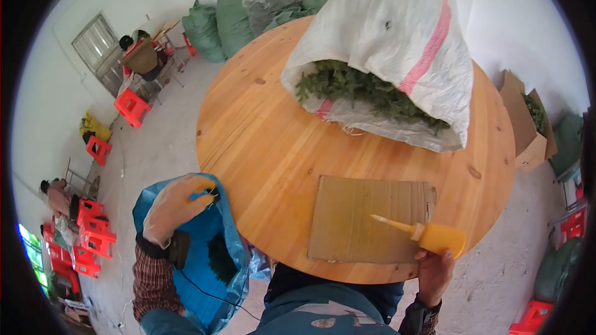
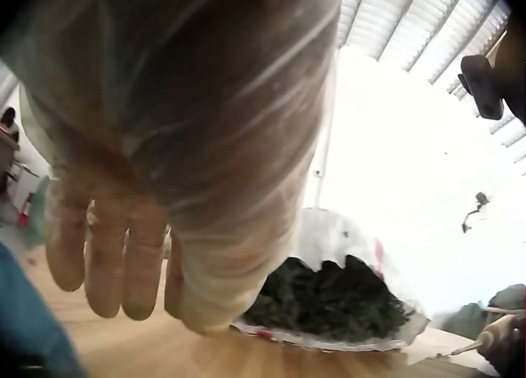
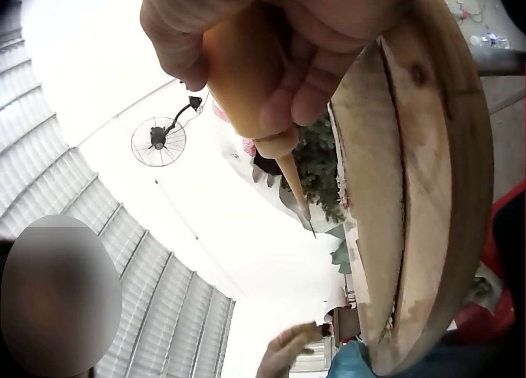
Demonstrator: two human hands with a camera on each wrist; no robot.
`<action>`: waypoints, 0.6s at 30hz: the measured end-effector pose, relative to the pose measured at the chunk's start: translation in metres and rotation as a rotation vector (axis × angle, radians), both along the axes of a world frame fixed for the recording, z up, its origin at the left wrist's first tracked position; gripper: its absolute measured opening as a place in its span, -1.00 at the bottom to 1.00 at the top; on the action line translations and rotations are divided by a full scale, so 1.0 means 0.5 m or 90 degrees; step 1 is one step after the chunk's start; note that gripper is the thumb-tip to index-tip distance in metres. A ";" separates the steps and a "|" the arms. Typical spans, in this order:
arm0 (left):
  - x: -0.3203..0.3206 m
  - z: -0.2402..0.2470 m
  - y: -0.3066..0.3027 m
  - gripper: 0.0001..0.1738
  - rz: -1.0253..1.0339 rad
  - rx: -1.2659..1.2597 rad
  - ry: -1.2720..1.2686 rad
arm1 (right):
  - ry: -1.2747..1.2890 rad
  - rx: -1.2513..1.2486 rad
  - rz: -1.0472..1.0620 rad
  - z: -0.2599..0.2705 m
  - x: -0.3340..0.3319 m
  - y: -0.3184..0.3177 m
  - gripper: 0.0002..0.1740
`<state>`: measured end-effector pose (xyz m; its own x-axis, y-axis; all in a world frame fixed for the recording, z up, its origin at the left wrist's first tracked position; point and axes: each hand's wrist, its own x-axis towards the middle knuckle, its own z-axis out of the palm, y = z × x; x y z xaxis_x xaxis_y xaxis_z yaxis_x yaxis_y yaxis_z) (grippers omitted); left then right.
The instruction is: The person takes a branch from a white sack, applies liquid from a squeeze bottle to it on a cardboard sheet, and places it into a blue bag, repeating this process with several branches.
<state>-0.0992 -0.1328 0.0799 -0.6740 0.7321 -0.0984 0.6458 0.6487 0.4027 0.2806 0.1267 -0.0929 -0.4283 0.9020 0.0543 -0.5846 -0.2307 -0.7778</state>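
Observation:
In the head view my left hand (image 1: pixel 177 205), in a clear plastic glove, hangs over the open blue bag (image 1: pixel 144 193) at the table's left edge. Its fingers look relaxed and slightly bent; a small dark thing (image 1: pixel 215 195) shows near the fingertips, and contact is unclear. The left wrist view shows the fingers (image 2: pixel 105 263) extended, with nothing visible between them. My bare right hand (image 1: pixel 434 274) grips an orange squeeze bottle (image 1: pixel 444 239), whose thin nozzle points left over a cardboard sheet (image 1: pixel 363 220). The right wrist view shows fingers curled round the bottle (image 3: pixel 245 74).
A white woven sack (image 1: pixel 397 31) of green sprigs (image 1: pixel 360 87) lies open on the round wooden table (image 1: pixel 248 136). Dark greenery (image 1: pixel 220 259) is inside the blue bag. A cardboard box (image 1: pixel 524 124) stands at right; green sacks (image 1: pixel 234 22) and red stools (image 1: pixel 131 107) stand beyond.

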 end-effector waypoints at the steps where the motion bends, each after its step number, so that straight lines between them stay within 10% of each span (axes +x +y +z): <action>1: -0.009 -0.001 0.042 -0.61 -0.042 0.019 0.000 | 0.004 0.008 -0.009 -0.003 0.000 0.001 -0.48; 6: -0.060 -0.042 0.300 -0.52 -0.295 0.113 0.129 | 0.012 -0.002 -0.032 -0.011 0.004 0.000 -0.47; 11: -0.141 -0.133 0.567 -0.22 -0.167 0.054 0.167 | 0.035 0.000 -0.026 -0.009 0.004 -0.001 -0.46; 14: -0.189 -0.202 0.685 -0.14 -0.165 0.390 0.418 | 0.041 0.008 -0.026 -0.006 0.005 0.004 -0.44; 18: -0.193 -0.176 0.763 -0.15 -0.221 0.245 0.162 | 0.043 0.001 -0.019 -0.003 0.001 0.000 -0.42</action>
